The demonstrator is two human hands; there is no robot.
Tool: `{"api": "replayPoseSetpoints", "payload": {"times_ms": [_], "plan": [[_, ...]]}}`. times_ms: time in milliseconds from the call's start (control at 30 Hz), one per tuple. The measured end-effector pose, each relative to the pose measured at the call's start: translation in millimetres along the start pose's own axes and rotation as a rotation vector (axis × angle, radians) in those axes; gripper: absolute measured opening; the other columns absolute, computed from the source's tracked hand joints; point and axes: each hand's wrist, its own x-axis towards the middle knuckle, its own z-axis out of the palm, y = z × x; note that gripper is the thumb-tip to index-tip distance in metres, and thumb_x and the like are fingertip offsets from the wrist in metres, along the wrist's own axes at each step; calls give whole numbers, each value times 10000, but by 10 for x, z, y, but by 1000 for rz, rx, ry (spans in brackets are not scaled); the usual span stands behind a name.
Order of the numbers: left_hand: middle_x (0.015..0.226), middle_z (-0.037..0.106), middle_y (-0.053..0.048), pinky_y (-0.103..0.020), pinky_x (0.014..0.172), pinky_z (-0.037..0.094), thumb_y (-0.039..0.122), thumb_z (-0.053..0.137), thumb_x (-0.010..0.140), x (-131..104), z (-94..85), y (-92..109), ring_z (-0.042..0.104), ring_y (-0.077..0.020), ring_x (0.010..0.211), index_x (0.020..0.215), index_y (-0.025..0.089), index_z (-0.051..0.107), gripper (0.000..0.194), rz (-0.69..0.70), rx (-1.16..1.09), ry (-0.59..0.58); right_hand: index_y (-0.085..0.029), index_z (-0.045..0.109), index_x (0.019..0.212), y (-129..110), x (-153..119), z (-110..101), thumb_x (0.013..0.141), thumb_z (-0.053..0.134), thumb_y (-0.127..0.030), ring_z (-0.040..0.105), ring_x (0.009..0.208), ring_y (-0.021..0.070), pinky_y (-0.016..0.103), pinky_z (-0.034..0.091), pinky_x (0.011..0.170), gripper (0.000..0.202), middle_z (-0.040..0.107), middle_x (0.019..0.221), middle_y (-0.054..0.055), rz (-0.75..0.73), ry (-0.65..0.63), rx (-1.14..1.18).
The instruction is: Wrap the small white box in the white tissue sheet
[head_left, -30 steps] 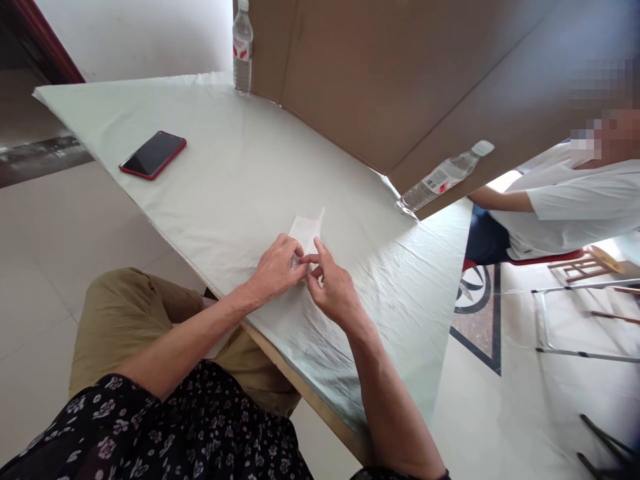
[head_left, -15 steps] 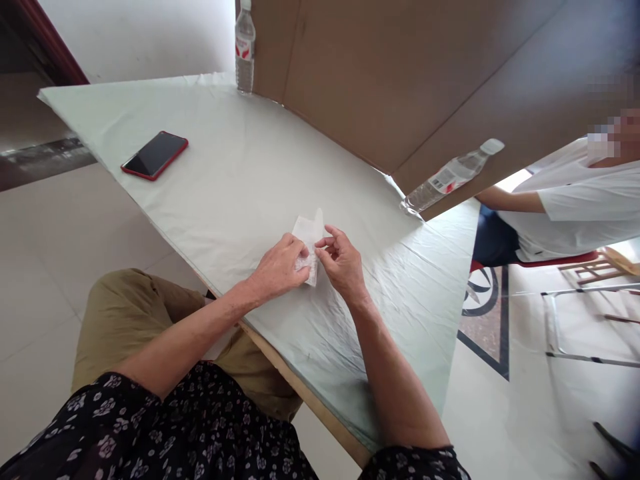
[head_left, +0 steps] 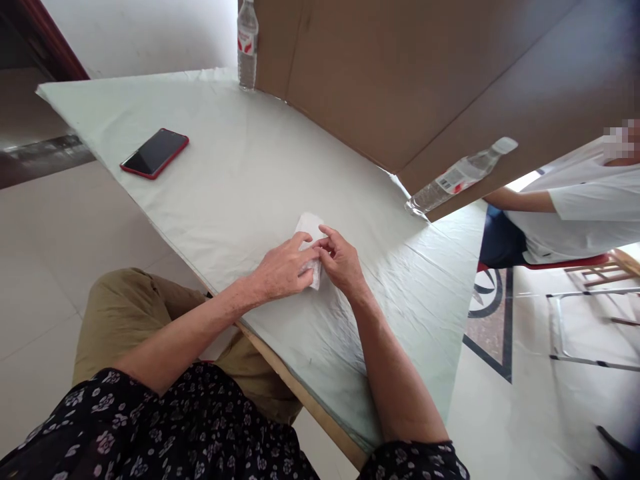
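Observation:
A folded white tissue [head_left: 311, 221] lies on the cloth-covered table [head_left: 225, 173] close to its near edge, under both hands. My left hand [head_left: 285, 268] rests across the tissue from the left, its fingers spread and the index finger reaching to the fingertips of the other hand. From the right, my right hand [head_left: 341, 261] bends over the tissue's right edge with thumb and index finger pinched together. The hands hide the middle of the tissue, and its lower corner shows below the left fingers.
A phone in a red case [head_left: 155, 153] lies at the left. Beyond the hands stands a large brown board [head_left: 360, 80], with one water bottle [head_left: 247, 47] at its far left end and another bottle [head_left: 460, 177] by its right end. A person in a white shirt [head_left: 595, 207] sits at the right.
The upright flap at the tissue's top right now lies folded down. My left fingers have stretched out to meet the right fingertips. The right hand has barely moved.

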Motion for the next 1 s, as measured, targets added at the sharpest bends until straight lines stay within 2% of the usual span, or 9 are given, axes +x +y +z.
{"api": "replayPoseSetpoints", "payload": {"times_ms": [67,133,267,433,600,733,833,900,1000], "plan": [[1384,549,-130,-343,755,575,199,526,868,5,-1,5,673,-189,866,1205,198,664,365,4,29,-19,-193,596,1324,37,20,1,848,528,-276,693,842,179,364,530,857,488,768,933,38,-3,-16,51],[1355,575,-131,-349,770,581,198,531,868,11,-4,4,679,-196,872,1163,181,682,333,-2,34,-31,-175,611,1283,90,43,-15,842,537,-291,682,815,170,354,535,823,462,765,958,57,17,37,89],[1332,601,-124,-344,822,589,191,542,863,11,-7,-7,691,-204,927,1077,176,706,270,14,20,-18,-144,613,1239,209,145,-97,776,630,-371,640,727,152,329,540,692,515,747,1043,101,184,171,104],[1418,584,-135,-367,887,591,177,539,854,13,-6,1,699,-230,1017,1083,168,701,281,17,17,-11,-107,567,1304,232,357,-127,678,762,-396,644,668,177,249,434,444,717,733,1001,125,410,62,170],[1460,579,-131,-406,962,568,164,535,848,27,-7,17,651,-285,1183,1076,160,695,279,24,29,-15,-127,609,1212,148,529,-56,652,811,-319,550,532,125,228,344,389,626,667,794,35,460,27,213],[1200,722,-94,-401,948,558,158,541,845,27,-14,15,670,-266,1088,1082,175,686,279,-1,3,-51,-159,660,923,101,585,-30,644,782,-259,463,485,90,229,302,412,320,558,635,-41,446,-25,285],[1120,741,-86,-404,946,547,165,545,855,14,-10,6,667,-267,1065,1113,169,679,290,-14,-27,-46,-185,615,702,78,578,-26,650,740,-278,406,504,80,233,280,446,163,490,581,-58,384,-58,373],[1128,741,-81,-402,944,542,178,541,870,2,8,-6,663,-262,1057,1125,175,677,289,-19,-55,-23,-191,603,660,58,546,-28,654,736,-315,409,537,84,237,305,482,182,504,595,-54,321,-50,450],[1139,734,-72,-398,956,535,187,539,879,-20,65,-31,660,-249,1044,1130,188,679,288,-14,-93,26,-199,661,757,9,459,-42,675,749,-369,504,644,114,254,412,595,209,608,702,-33,228,-44,592]]}}
